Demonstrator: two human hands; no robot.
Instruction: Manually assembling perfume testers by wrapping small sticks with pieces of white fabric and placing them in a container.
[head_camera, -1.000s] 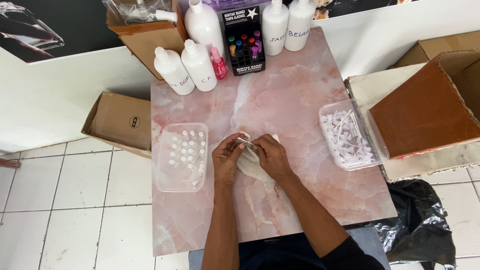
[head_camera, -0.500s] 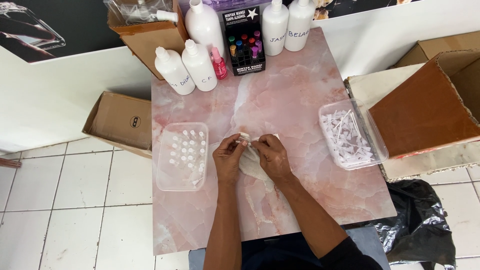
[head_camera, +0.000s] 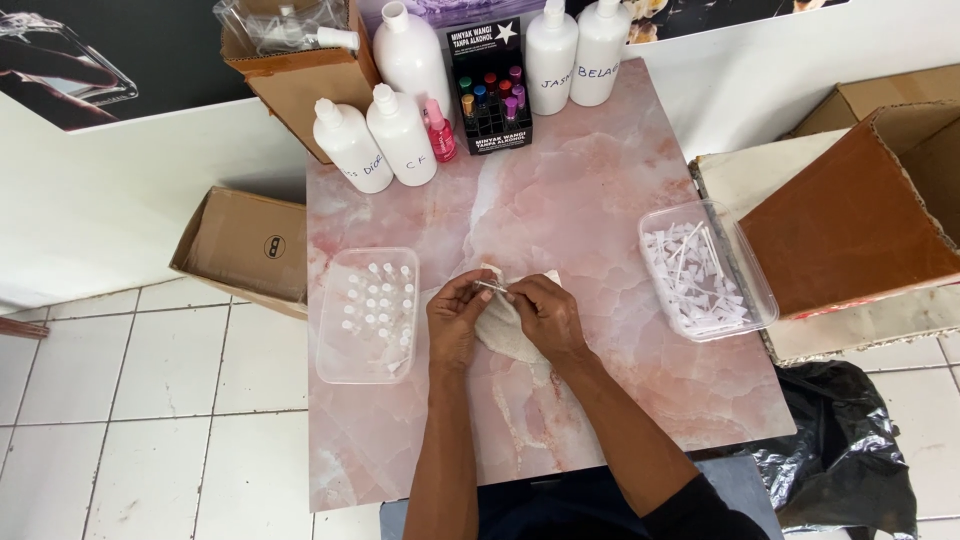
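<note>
My left hand (head_camera: 455, 320) and my right hand (head_camera: 545, 315) meet over the middle of a pink marble table (head_camera: 560, 200). Together they pinch a small clear vial with a thin tube (head_camera: 490, 287) between the fingertips. A cream cloth (head_camera: 500, 320) lies under my right hand. To the left stands a clear tray (head_camera: 335, 355) with several small white-capped vials. On the right edge sits a second clear tray (head_camera: 745, 275) filled with white applicator sticks.
Several white pump bottles (head_camera: 400, 135) and a black display box of small coloured bottles (head_camera: 490, 90) line the table's far edge. Cardboard boxes (head_camera: 250, 245) sit left, rear-left and right (head_camera: 860, 210). A black plastic bag (head_camera: 850, 450) lies on the tiled floor.
My fingers have shifted slightly on the small vial. Both hands stay in the same place over the cloth.
</note>
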